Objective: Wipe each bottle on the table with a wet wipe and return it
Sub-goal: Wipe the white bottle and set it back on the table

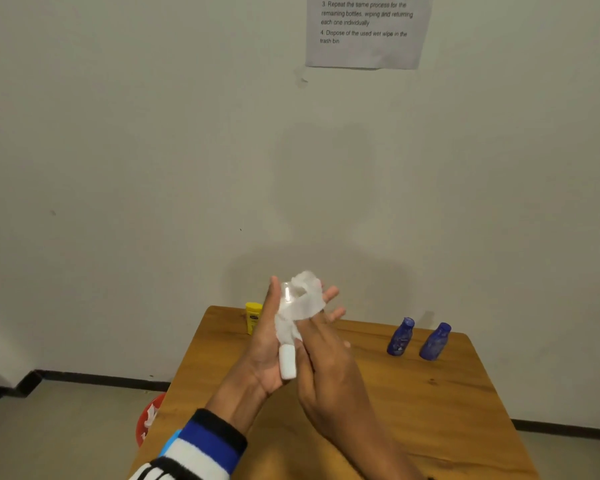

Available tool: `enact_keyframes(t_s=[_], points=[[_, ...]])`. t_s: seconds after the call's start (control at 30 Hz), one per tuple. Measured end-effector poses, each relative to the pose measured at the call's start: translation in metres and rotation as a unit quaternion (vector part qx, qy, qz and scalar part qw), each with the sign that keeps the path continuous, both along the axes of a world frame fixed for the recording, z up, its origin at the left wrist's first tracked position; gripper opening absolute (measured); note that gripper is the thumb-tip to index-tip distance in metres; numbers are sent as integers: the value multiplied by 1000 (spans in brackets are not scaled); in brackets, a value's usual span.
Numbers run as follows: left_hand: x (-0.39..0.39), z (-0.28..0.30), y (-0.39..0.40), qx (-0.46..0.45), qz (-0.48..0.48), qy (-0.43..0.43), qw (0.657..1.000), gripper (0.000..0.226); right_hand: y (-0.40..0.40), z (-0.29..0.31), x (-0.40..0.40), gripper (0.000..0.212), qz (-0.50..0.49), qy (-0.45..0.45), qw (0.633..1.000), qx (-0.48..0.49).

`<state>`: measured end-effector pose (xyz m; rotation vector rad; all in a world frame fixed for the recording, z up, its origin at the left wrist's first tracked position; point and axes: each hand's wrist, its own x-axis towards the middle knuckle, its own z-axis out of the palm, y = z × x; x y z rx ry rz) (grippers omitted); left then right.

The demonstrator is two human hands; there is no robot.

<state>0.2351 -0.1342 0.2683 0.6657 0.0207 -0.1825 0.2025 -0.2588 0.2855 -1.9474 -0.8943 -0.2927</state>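
Observation:
My left hand (262, 351) holds a small clear bottle with a white cap (287, 365) above the wooden table (430, 410), cap end toward me. My right hand (326, 368) presses a crumpled white wet wipe (300, 306) around the bottle's clear body, which is mostly hidden by the wipe. Two dark blue bottles (400, 337) (434, 341) stand side by side at the table's far right. A yellow bottle (253, 317) stands at the far left corner, partly behind my left hand.
The table stands against a pale wall with a printed instruction sheet (366, 29) taped high up. A red bin (149, 417) sits on the floor by the table's left edge. Grey floor and a dark skirting board run along the wall.

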Motion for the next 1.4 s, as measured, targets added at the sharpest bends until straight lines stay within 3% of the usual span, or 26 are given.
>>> enact_keyframes(t_s=[0.1,0.17,0.27,0.33,0.4,0.5,0.6,0.67,0.73,1.0,1.1,1.2,1.33,1.4], points=[[1,5,15,27,57,5,998,85,-11,-30,-15,43,-20,63,997,38],[-2,4,27,68,61,1,996,86,-20,-39,-15,37,-37,210,972,100],[-6,1,27,94,30,2,995,81,-29,-39,3,26,-42,456,869,187],[-9,-2,14,104,4,18,994,82,-30,-29,17,24,12,540,798,269],[-11,-4,1,96,-21,38,994,83,-27,-18,24,26,71,564,760,314],[-11,-7,-6,200,23,29,979,74,-25,-20,23,28,85,521,808,261],[-12,-6,-7,338,136,11,931,56,-25,-29,18,33,35,460,863,206],[-12,-9,-7,350,204,5,914,39,-22,-33,18,32,-6,436,877,201],[-15,-10,-14,342,206,-8,917,29,-17,-31,20,30,7,425,879,216],[-17,-11,-43,270,192,33,943,44,0,-22,13,45,41,297,937,180],[-8,-6,-25,144,160,101,971,56,0,-27,0,46,64,303,939,151],[-1,-5,-2,35,168,117,978,64,-6,-39,-20,44,94,268,952,112],[-4,-3,21,-32,130,121,984,57,-17,-35,-26,35,103,246,962,59],[-14,-5,10,-32,58,89,994,40,-15,-25,-18,36,116,175,977,32]])
